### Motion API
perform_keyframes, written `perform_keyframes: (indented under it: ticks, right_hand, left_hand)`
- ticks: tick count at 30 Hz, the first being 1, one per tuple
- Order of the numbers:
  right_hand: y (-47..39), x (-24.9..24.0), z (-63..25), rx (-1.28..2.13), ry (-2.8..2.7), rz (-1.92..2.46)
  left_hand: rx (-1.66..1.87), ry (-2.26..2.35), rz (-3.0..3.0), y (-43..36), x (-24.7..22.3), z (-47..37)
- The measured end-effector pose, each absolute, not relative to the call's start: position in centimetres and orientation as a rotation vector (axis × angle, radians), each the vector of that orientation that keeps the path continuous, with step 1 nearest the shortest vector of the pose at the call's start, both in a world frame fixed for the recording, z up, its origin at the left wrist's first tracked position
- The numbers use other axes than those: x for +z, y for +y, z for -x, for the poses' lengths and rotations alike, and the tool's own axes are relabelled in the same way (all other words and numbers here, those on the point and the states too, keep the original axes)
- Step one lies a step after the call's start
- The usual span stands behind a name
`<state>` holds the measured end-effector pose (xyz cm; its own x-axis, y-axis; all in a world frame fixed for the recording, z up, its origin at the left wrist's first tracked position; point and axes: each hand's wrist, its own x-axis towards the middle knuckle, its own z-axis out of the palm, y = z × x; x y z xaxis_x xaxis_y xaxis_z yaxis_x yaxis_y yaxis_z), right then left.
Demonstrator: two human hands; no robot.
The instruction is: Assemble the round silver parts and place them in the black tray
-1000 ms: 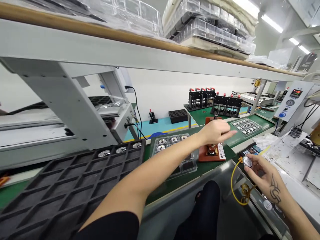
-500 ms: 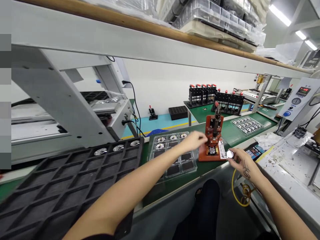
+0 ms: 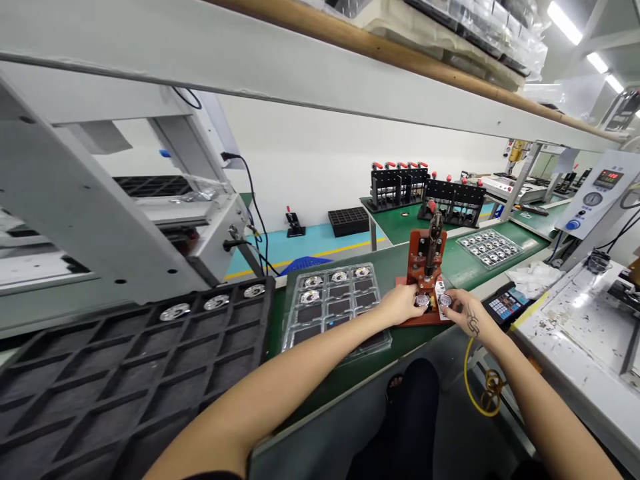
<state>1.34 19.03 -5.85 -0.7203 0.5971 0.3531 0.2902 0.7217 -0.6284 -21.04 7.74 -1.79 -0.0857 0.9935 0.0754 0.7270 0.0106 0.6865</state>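
Partway, it seems: 4 discs (image 3: 339, 275) sit toward the clear tray's (image 3: 340, 291) far edge, 3 others (image 3: 217, 303) along the black tray's (image 3: 110, 375), while the left hand's (image 3: 401, 305) fingers touch 1 disc (image 3: 423, 301) at the red press (image 3: 416, 257), grip unclear, and the right hand's (image 3: 463, 312) clamp another disc (image 3: 445, 301) by its right edge.

Before us, on the long green desk (image 3: 393, 267), stands the red metal toggle clamp (image 3: 416, 248), a round silver metal disc (image 3: 423, 301) at its base beside our left grip (image 3: 403, 304). Just right of that, our right grip (image 3: 467, 312) has another silver disc (image 3: 445, 301). Left of the clamp lies a clear plastic compartment tray (image 3: 310, 313); farther left, a large black grid tray (image 3: 150, 367). Right of our right grip lies a dark rectangular keypad (image 3: 506, 305). Black metal racks (image 3: 400, 187) stand behind, on the far green desk (image 3: 397, 233).
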Motion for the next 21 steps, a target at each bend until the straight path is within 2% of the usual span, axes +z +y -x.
perform_keyframes:
  ticks: [3,6,14,18,21]
  right_hand:
    - [19.5,-6.1,0.4,0.775,-2.439,0.624]
    - [20.0,-6.2,2.3,0.797,-2.505,0.554]
    - [21.1,-5.9,4.8,0.804,-2.616,0.499]
    - [19.9,-4.1,3.0,0.791,-2.589,0.438]
    - [21.3,-1.4,0.6,0.742,-2.463,0.497]
  left_hand:
    - [0.875,1.870,-1.778,4.3,-0.9,22.8]
    - [1.074,1.908,-1.703,0.0,0.6,25.9]
    - [1.692,1.704,-0.929,-7.8,4.8,32.1]
    - [1.876,1.826,-0.743,-12.7,6.5,34.2]
    - [1.965,2.085,-0.736,-18.6,7.6,36.8]
